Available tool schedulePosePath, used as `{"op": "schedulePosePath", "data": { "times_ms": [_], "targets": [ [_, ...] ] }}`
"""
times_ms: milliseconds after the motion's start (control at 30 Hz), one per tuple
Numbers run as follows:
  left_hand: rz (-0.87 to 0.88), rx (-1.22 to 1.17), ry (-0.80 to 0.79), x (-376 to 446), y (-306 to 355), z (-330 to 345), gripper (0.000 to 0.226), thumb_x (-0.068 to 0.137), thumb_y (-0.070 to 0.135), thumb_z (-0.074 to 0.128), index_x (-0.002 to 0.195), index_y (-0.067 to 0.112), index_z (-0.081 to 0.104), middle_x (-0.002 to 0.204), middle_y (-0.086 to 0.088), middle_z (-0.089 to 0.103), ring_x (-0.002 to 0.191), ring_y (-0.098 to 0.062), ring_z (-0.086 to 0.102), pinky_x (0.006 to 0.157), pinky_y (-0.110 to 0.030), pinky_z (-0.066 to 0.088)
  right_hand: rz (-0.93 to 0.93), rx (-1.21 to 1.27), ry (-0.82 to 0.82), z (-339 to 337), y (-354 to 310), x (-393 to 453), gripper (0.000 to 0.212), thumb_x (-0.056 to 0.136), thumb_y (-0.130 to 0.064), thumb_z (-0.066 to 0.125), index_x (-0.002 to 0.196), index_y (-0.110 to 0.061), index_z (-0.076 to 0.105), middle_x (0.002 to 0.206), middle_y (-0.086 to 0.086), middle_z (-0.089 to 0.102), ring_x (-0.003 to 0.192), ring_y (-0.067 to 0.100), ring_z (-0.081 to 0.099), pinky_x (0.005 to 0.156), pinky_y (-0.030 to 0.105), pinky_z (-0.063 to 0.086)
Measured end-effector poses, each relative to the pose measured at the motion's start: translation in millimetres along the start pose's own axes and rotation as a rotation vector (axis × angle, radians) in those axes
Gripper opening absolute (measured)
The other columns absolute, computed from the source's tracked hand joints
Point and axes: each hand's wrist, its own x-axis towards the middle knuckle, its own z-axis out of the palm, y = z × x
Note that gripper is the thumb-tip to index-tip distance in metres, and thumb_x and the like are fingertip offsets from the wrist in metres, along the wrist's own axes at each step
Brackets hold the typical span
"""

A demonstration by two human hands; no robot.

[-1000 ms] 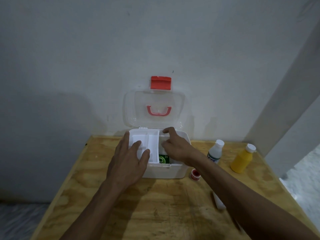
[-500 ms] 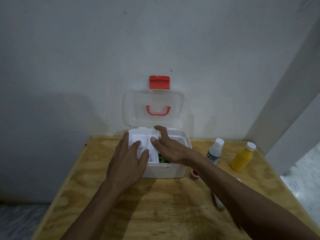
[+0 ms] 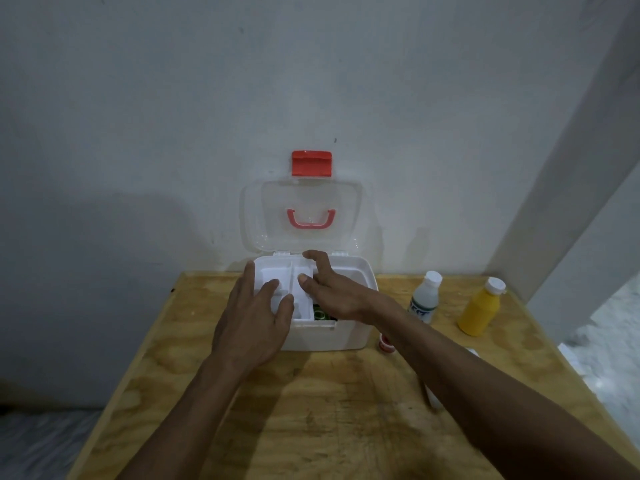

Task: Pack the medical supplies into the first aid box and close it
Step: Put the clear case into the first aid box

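The white first aid box (image 3: 360, 271) stands open at the table's back edge. Its clear lid (image 3: 301, 216), with a pink handle and a red latch (image 3: 311, 163), leans on the wall. A white inner tray (image 3: 304, 304) with compartments sits in the box's left half. My left hand (image 3: 254, 317) lies spread on the tray, thumb in a compartment and one finger on its left rim. From the right, my right hand (image 3: 332, 292) grips the tray's right side between thumb and forefinger. A green item (image 3: 320, 314) shows in the box under the right hand.
On the plywood table (image 3: 311, 410), right of the box, stand a white bottle (image 3: 424, 299) and a yellow bottle (image 3: 479, 311). A small red jar (image 3: 384, 342) sits by the box's front right corner. My right forearm partly hides a white tube (image 3: 434, 400).
My right hand has moved left from the open right half of the box onto the tray. The left hand and the tray have stayed put.
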Motion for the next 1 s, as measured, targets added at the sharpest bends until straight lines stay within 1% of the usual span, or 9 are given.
{"op": "schedulePosePath", "data": {
  "times_ms": [100, 300, 500, 633, 700, 767, 900, 967, 1000],
  "targets": [
    [0.013, 0.004, -0.019, 0.3, -1.5, -1.5, 0.057, 0.095, 0.056, 0.033, 0.143, 0.027, 0.041, 0.163, 0.0, 0.008, 0.147, -0.023, 0.021, 0.111, -0.04, 0.034, -0.003, 0.017, 0.025, -1.2, -2.4, -2.6, 0.049, 0.105, -0.039, 0.03, 0.148, -0.032, 0.007, 0.144, 0.013, 0.048, 0.117, 0.028, 0.057, 0.102, 0.037, 0.048],
    [0.036, 0.024, -0.065, 2.8, -2.8, -4.7, 0.058, 0.096, 0.056, 0.031, 0.145, 0.025, 0.04, 0.164, -0.001, 0.003, 0.148, -0.024, 0.018, 0.112, -0.041, 0.032, 0.018, -0.002, 0.043, -2.6, -5.1, -6.6, 0.045, 0.105, -0.037, 0.031, 0.147, -0.03, 0.015, 0.138, 0.012, 0.054, 0.113, 0.027, 0.058, 0.101, 0.04, 0.048],
    [0.044, 0.022, -0.087, 2.8, -3.4, -6.5, 0.06, 0.096, 0.056, 0.03, 0.146, 0.025, 0.039, 0.164, -0.001, 0.002, 0.148, -0.024, 0.015, 0.113, -0.041, 0.029, 0.033, -0.022, 0.059, -6.3, -9.5, -11.9, 0.044, 0.105, -0.035, 0.033, 0.146, -0.029, 0.02, 0.139, 0.012, 0.053, 0.109, 0.024, 0.056, 0.095, 0.034, 0.046],
    [0.051, 0.02, -0.086, 1.7, -4.2, -7.4, 0.061, 0.095, 0.058, 0.029, 0.145, 0.024, 0.04, 0.164, -0.002, 0.002, 0.148, -0.026, 0.015, 0.114, -0.044, 0.028, 0.01, -0.101, 0.088, -15.0, -22.4, -27.2, 0.041, 0.105, -0.034, 0.035, 0.144, -0.023, 0.029, 0.143, 0.014, 0.051, 0.115, 0.027, 0.056, 0.096, 0.036, 0.046],
    [0.049, 0.022, -0.092, 1.5, -3.7, -7.2, 0.06, 0.096, 0.057, 0.029, 0.145, 0.024, 0.04, 0.164, -0.003, 0.003, 0.148, -0.027, 0.015, 0.114, -0.044, 0.027, -0.054, -0.12, 0.171, -24.4, -28.7, -45.5, 0.038, 0.105, -0.035, 0.035, 0.141, -0.022, 0.038, 0.138, 0.011, 0.055, 0.114, 0.023, 0.057, 0.088, 0.031, 0.045],
    [0.045, 0.027, -0.081, 1.0, -2.7, -7.0, 0.059, 0.096, 0.056, 0.03, 0.145, 0.024, 0.041, 0.164, -0.003, 0.004, 0.148, -0.027, 0.015, 0.114, -0.045, 0.026, -0.123, -0.089, 0.31, -35.6, -28.2, -69.8, 0.034, 0.104, -0.037, 0.038, 0.135, -0.025, 0.047, 0.127, 0.003, 0.062, 0.106, 0.015, 0.061, 0.081, 0.029, 0.045],
    [0.042, 0.038, -0.052, -0.5, -2.5, -8.1, 0.06, 0.095, 0.056, 0.031, 0.145, 0.024, 0.041, 0.163, -0.003, 0.009, 0.147, -0.029, 0.017, 0.113, -0.05, 0.029, -0.145, 0.082, 0.532, -51.3, -4.0, -120.7, 0.024, 0.1, -0.037, 0.05, 0.121, -0.031, 0.059, 0.113, -0.009, 0.067, 0.102, 0.007, 0.066, 0.083, 0.029, 0.053],
    [0.03, 0.078, -0.047, -1.1, -1.8, -7.4, 0.063, 0.094, 0.06, 0.028, 0.146, 0.025, 0.038, 0.163, -0.004, 0.01, 0.147, -0.03, 0.016, 0.114, -0.054, 0.027, -0.138, 0.112, 0.641, -52.4, 14.4, -141.5, 0.019, 0.098, -0.03, 0.056, 0.115, -0.027, 0.064, 0.106, -0.01, 0.07, 0.097, 0.005, 0.067, 0.081, 0.025, 0.054],
    [0.023, 0.109, -0.026, -1.8, -0.3, -7.2, 0.065, 0.093, 0.062, 0.026, 0.146, 0.026, 0.035, 0.163, -0.005, 0.009, 0.148, -0.031, 0.013, 0.115, -0.056, 0.023, -0.128, 0.113, 0.694, -51.6, 23.8, -150.9, 0.017, 0.097, -0.027, 0.058, 0.113, -0.025, 0.065, 0.101, -0.01, 0.071, 0.094, 0.003, 0.067, 0.078, 0.02, 0.053]
  ]
}}
